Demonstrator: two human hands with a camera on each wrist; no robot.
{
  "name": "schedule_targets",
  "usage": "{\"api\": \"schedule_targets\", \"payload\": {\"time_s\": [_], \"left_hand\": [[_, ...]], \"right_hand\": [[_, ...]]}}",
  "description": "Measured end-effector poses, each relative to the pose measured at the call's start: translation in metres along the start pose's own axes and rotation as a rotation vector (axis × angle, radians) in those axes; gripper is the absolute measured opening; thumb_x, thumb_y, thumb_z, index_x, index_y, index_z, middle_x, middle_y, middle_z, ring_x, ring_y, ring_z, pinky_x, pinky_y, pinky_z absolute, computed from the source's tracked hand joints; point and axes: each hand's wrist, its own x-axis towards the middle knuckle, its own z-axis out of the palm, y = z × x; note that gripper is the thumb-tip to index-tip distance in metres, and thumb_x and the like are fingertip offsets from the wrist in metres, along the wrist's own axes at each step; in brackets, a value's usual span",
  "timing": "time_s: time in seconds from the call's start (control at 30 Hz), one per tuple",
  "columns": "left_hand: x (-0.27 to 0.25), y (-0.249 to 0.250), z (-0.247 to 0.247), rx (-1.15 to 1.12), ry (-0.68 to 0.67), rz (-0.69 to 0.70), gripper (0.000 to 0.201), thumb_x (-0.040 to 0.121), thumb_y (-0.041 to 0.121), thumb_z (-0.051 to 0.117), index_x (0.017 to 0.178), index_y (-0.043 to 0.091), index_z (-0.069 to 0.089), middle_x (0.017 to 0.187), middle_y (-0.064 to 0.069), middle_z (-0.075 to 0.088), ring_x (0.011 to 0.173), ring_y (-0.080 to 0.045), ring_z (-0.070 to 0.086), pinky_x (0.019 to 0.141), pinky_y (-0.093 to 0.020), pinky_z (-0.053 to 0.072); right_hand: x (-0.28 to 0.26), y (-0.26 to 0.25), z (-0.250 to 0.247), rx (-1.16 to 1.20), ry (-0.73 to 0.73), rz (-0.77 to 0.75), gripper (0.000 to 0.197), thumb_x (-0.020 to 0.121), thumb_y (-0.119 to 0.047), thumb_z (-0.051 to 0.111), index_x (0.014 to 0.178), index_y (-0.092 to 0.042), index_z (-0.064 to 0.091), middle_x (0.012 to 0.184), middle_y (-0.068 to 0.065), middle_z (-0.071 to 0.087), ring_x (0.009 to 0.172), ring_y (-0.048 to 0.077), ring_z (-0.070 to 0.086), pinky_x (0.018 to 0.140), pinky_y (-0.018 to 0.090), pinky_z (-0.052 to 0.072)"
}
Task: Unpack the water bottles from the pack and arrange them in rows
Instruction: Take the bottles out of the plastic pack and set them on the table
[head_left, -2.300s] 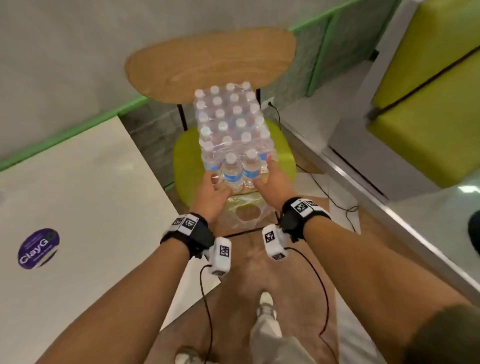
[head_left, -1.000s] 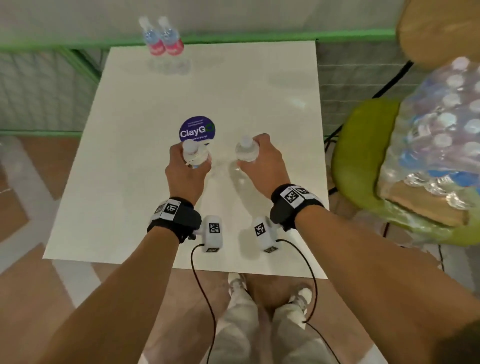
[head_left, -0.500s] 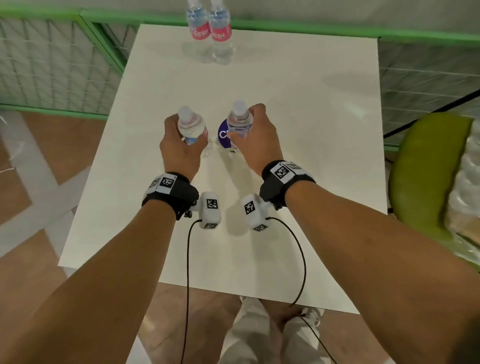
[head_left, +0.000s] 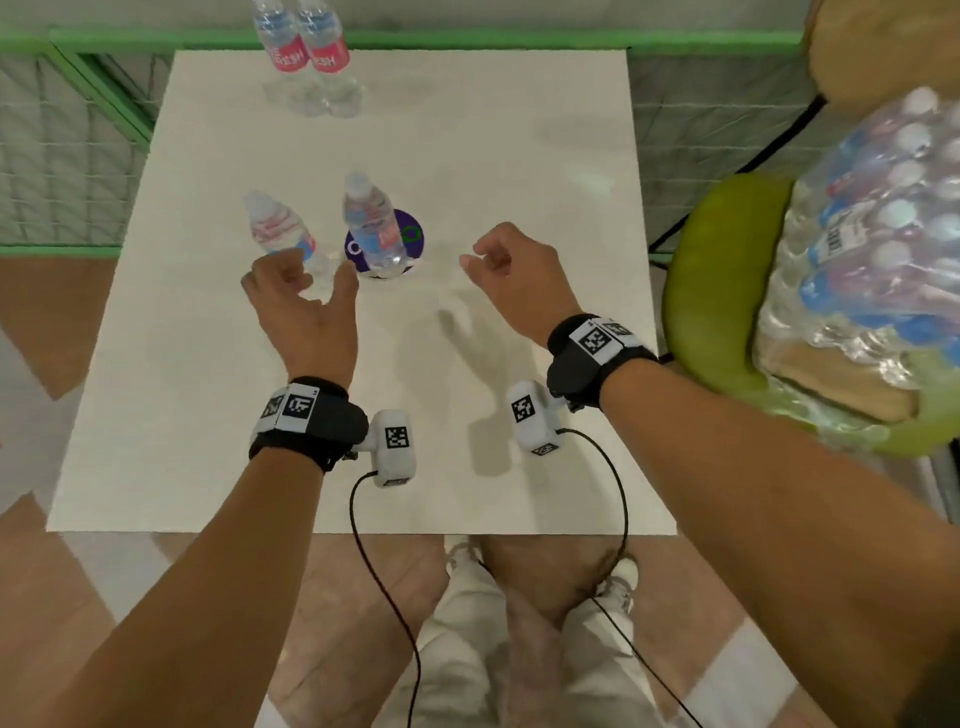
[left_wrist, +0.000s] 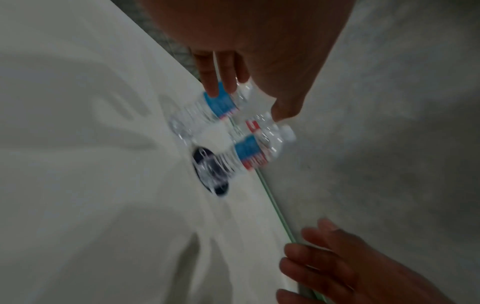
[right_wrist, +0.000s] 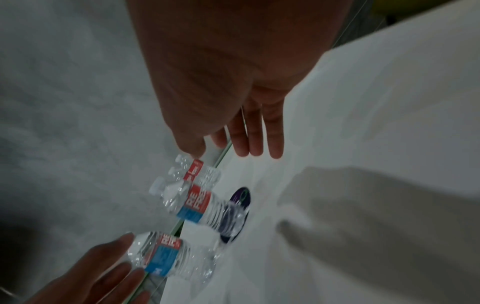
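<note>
**Hands letting go of two bottles mid-table, next pair waiting in the pack**

Left hand (head_left: 304, 306) is hovering just near of the left bottle (head_left: 283, 236), fingers loosely spread and gripping nothing; whether fingertips are touching the bottle, cannot tell. Right hand (head_left: 519, 275) is sitting to the right of the right bottle (head_left: 374, 228), clearly apart, fingers loosely curled and empty. Both bottles are standing upright side by side on the white table (head_left: 519, 182), the right one on the round purple sticker (head_left: 413, 236). Two more bottles (head_left: 306, 57) are standing as a pair at the far edge. Pack (head_left: 872, 244) is sitting on the green chair (head_left: 717, 291) to the right, mostly full and wrapped in plastic.

Step looks like placing, second row taking shape. Next move is probably calling for turning right to the pack and pulling two more bottles out through the plastic, then setting them beside these, keeping the row straight and not knocking the standing ones
</note>
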Motion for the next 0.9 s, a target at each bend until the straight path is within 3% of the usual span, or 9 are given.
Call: {"api": "schedule_targets", "payload": {"time_s": [0.1,0.2,0.3,0.43,0.53,0.63,0.73,0.83,0.9], "left_hand": [[-0.07,0.048,0.038,-0.061,-0.261,0.025,0.027,0.089,0.032,0.069,0.107,0.012,0.064,0.1,-0.003,0.069,0.083,-0.006,0.064,0.076,-0.018,0.053],[-0.147,0.095,0.095,-0.045,-0.643,0.092,0.01,0.093,0.028,0.063,0.096,0.019,0.066,0.091,0.007,0.071,0.083,-0.011,0.069,0.078,-0.03,0.057],[-0.215,0.137,0.153,0.036,-0.913,0.211,0.012,0.096,0.025,0.06,0.098,0.017,0.07,0.095,0.006,0.072,0.086,-0.011,0.067,0.085,-0.032,0.055],[-0.283,0.187,0.221,0.076,-1.069,0.297,0.021,0.098,0.022,0.058,0.114,0.018,0.071,0.11,0.002,0.073,0.09,-0.007,0.062,0.087,-0.02,0.049],[-0.314,0.214,0.263,0.052,-1.104,0.353,0.039,0.098,0.012,0.056,0.136,0.015,0.058,0.134,-0.002,0.061,0.095,-0.008,0.058,0.078,-0.006,0.039],[-0.328,0.233,0.301,0.035,-1.066,0.392,0.055,0.093,0.013,0.059,0.145,0.019,0.045,0.142,0.003,0.053,0.104,-0.007,0.058,0.079,-0.005,0.041],[-0.332,0.238,0.336,0.037,-1.038,0.392,0.067,0.082,0.02,0.068,0.143,0.018,0.039,0.136,0.001,0.058,0.116,-0.014,0.061,0.097,-0.027,0.051],[-0.337,0.233,0.358,0.051,-0.909,0.361,0.066,0.077,0.017,0.074,0.133,0.02,0.04,0.126,0.0,0.062,0.111,-0.017,0.063,0.094,-0.038,0.053],[-0.34,0.23,0.365,0.092,-0.817,0.37,0.065,0.076,0.018,0.075,0.131,0.023,0.04,0.125,0.003,0.06,0.11,-0.016,0.062,0.09,-0.038,0.054]], "right_hand": [[-0.045,0.031,-0.059,-0.032,0.014,0.025,0.023,0.091,-0.041,0.062,0.087,-0.019,0.064,0.076,-0.005,0.067,0.072,0.013,0.062,0.069,0.029,0.055],[-0.097,0.073,-0.126,-0.113,0.095,0.042,0.02,0.093,-0.036,0.062,0.084,-0.018,0.065,0.07,-0.008,0.064,0.065,0.008,0.057,0.061,0.025,0.047],[-0.144,0.124,-0.194,-0.206,0.155,0.096,0.019,0.094,-0.032,0.059,0.085,-0.017,0.066,0.075,-0.003,0.066,0.071,0.016,0.06,0.069,0.035,0.051],[-0.185,0.189,-0.274,-0.313,0.284,0.215,0.017,0.092,-0.03,0.054,0.1,-0.02,0.066,0.101,-0.001,0.066,0.085,0.02,0.063,0.08,0.039,0.054],[-0.197,0.221,-0.314,-0.343,0.429,0.226,0.037,0.09,-0.025,0.055,0.124,-0.014,0.059,0.129,0.007,0.054,0.1,0.03,0.062,0.085,0.04,0.051],[-0.195,0.237,-0.336,-0.352,0.484,0.188,0.041,0.088,-0.021,0.054,0.127,-0.011,0.051,0.135,0.006,0.045,0.106,0.03,0.058,0.077,0.036,0.051],[-0.186,0.247,-0.344,-0.354,0.398,0.164,0.055,0.089,-0.02,0.054,0.141,-0.009,0.039,0.144,0.008,0.038,0.118,0.031,0.053,0.08,0.034,0.049],[-0.175,0.254,-0.35,-0.322,0.32,0.151,0.057,0.09,-0.017,0.054,0.143,-0.005,0.036,0.143,0.014,0.04,0.123,0.034,0.048,0.092,0.044,0.049],[-0.169,0.256,-0.355,-0.301,0.337,0.13,0.05,0.09,-0.013,0.051,0.137,-0.001,0.041,0.136,0.018,0.046,0.118,0.036,0.051,0.091,0.045,0.048]]}}
